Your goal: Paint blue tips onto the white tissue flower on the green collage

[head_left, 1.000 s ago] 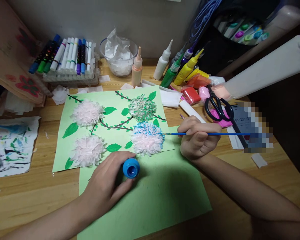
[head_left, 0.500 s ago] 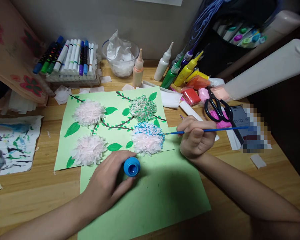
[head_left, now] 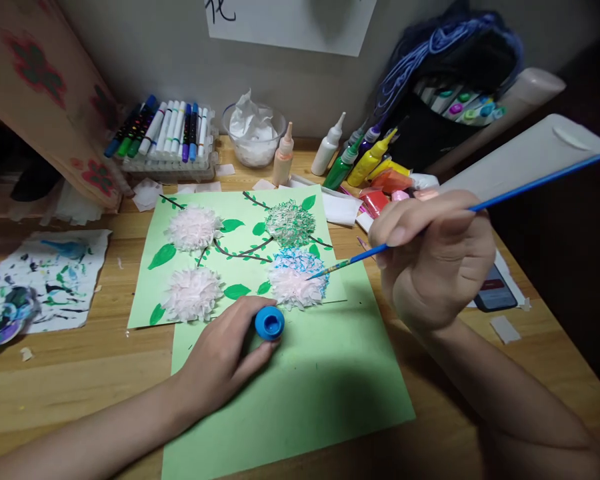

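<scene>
My left hand (head_left: 230, 347) is wrapped round a blue paint bottle (head_left: 269, 323) with an open top, at the near edge of the picture sheet. In my right hand (head_left: 435, 257) is a thin blue paintbrush (head_left: 545, 177), its bristles at the lower right paper flower (head_left: 297, 280). That flower is blue along its top and right side and pale pink elsewhere. Two pale pink flowers (head_left: 194, 228) stand on the left of the green sheet (head_left: 245, 213), and a green-tipped one (head_left: 291, 223) is above the blue one. Painted leaves and dark stems lie between them.
Behind the sheet are markers (head_left: 167, 130), a glass bowl of tissue (head_left: 255, 137) and several paint bottles (head_left: 370, 159). A paint-stained tissue (head_left: 75, 287) and a palette (head_left: 5, 317) lie at left. A phone (head_left: 496, 290) is at right. A second green sheet (head_left: 300, 413) lies nearest.
My right hand has risen and turned, tilting the brush steeply, and the tip has moved left onto the flower's middle. My left hand still holds the bottle. The view has shifted.
</scene>
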